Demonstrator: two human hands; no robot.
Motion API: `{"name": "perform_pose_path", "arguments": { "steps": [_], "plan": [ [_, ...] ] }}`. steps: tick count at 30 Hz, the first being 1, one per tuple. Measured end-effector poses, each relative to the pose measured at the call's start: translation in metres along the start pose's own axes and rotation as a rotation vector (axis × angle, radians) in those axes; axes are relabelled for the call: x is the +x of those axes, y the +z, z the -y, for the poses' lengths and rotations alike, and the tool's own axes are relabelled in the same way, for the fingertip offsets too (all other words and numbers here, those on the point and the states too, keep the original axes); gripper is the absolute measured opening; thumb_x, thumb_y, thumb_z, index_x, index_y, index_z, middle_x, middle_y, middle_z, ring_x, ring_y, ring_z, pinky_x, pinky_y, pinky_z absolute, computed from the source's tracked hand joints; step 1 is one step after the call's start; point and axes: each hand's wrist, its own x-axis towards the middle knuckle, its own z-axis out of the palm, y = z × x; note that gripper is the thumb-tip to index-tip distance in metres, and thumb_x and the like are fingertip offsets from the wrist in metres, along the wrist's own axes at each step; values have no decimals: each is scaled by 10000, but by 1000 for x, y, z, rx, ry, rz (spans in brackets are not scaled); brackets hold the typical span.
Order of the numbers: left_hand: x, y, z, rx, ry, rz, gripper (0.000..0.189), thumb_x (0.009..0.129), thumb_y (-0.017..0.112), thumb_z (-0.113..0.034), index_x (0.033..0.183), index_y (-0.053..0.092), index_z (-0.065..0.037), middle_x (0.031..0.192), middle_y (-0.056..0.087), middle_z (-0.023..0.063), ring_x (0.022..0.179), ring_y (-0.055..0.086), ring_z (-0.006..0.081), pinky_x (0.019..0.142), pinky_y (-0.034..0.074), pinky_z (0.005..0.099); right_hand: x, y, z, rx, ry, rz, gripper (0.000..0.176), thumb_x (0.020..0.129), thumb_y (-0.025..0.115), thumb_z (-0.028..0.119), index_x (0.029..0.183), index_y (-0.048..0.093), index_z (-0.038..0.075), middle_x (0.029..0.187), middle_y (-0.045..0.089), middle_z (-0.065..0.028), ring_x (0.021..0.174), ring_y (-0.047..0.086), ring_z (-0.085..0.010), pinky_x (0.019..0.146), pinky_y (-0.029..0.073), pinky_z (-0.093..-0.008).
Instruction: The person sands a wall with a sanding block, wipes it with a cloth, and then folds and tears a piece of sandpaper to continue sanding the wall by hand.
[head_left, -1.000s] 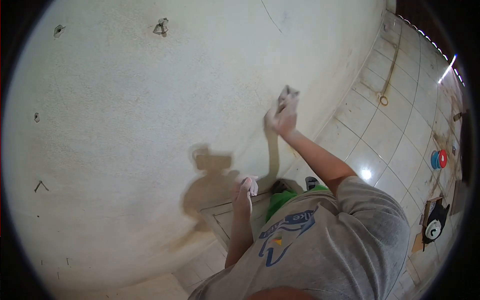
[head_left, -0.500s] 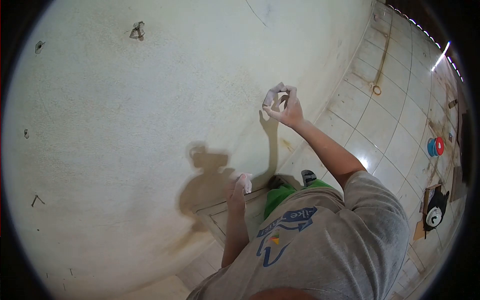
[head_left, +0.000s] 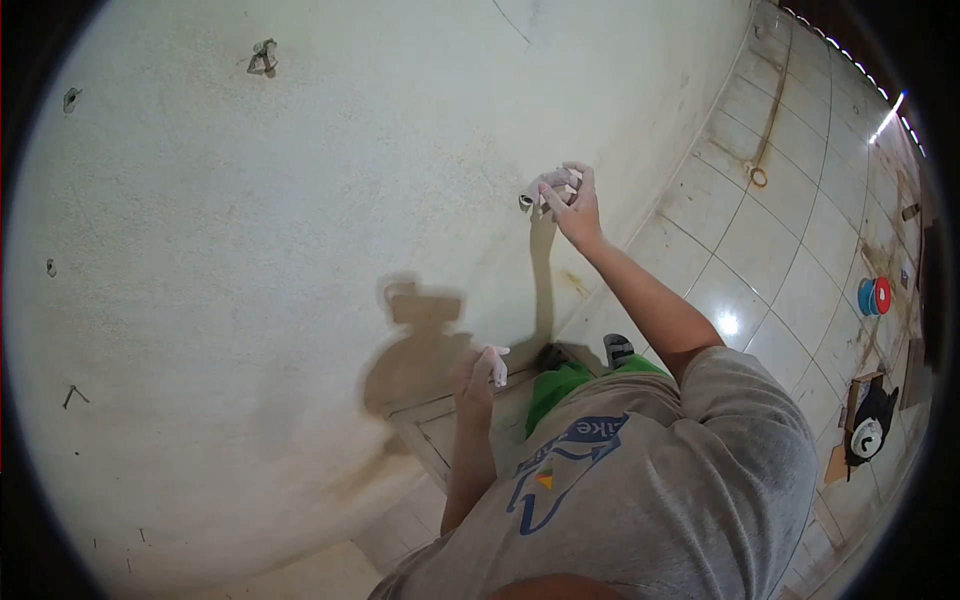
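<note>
The right hand (head_left: 575, 208) pinches a crumpled pale scrap (head_left: 545, 189) against the wall (head_left: 250, 220); the left hand (head_left: 478, 375) grips another.

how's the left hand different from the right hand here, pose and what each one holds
The right hand reaches high up by the wall on an outstretched arm; the left hand sits low, near the wooden frame. The right hand pinches a crumpled pale wad; the left hand holds a smaller pale piece. Both are bare and closed on something pale.

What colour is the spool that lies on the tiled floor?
The spool is blue with a red end; the head view shows it.
</note>
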Motion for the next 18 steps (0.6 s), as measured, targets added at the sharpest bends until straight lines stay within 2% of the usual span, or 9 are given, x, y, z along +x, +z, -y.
{"name": "perform_pose_path", "arguments": {
  "steps": [3, 6, 9, 10, 13, 15, 18],
  "plan": [
    [3, -6, 6, -10, 48, 21, 227, 1028, 535, -140, 1001, 665, 44, 675, 510, 0, 596, 476, 93, 554, 376, 257, -8, 12, -19, 104, -25, 0, 569, 881, 738, 19, 1318, 373, 28, 1094, 654, -120, 800, 660, -113, 657, 522, -220],
    [6, -8, 6, 16, 36, 10, 230, 1026, 538, -144, 988, 678, 35, 685, 525, 1, 603, 484, 91, 553, 371, 254, -33, 30, -5, 173, -88, 65, 512, 856, 735, -29, 1270, 437, 9, 1047, 683, -114, 837, 670, -106, 689, 534, -223],
    [9, -6, 5, 85, 43, 2, 230, 1024, 544, -150, 988, 689, 24, 694, 538, 3, 611, 493, 89, 555, 370, 252, -46, 32, 2, -8, -76, 322, 407, 839, 737, -42, 1192, 538, -6, 970, 709, -101, 860, 674, -102, 697, 546, -231],
    [10, -7, 5, 88, 61, 19, 230, 1024, 546, -153, 990, 691, 22, 693, 540, 2, 612, 494, 89, 554, 370, 253, -42, 30, 9, -50, -26, 340, 333, 834, 749, -31, 1135, 608, -19, 930, 725, -106, 860, 687, -114, 710, 563, -251],
    [11, -11, 6, 104, 92, 39, 232, 1024, 550, -161, 993, 695, 17, 689, 543, -1, 613, 498, 88, 553, 369, 254, -8, 13, 4, 87, -52, 154, 331, 838, 755, -24, 1141, 620, -31, 959, 726, -114, 827, 704, -136, 698, 573, -259],
    [10, -11, 5, 114, 87, 13, 233, 1026, 552, -165, 989, 696, 14, 686, 543, -4, 612, 498, 85, 553, 368, 253, 20, -4, 8, 181, -19, 18, 385, 844, 742, -6, 1200, 597, 4, 943, 736, -137, 858, 721, -151, 742, 581, -262],
    [5, -11, 2, 123, 37, -5, 237, 1032, 551, -177, 983, 693, 6, 683, 535, -10, 608, 482, 77, 549, 349, 246, 28, -5, 15, 156, 4, -144, 548, 843, 749, -13, 1326, 492, 23, 973, 724, -144, 817, 709, -131, 702, 572, -240]
  ]
}}
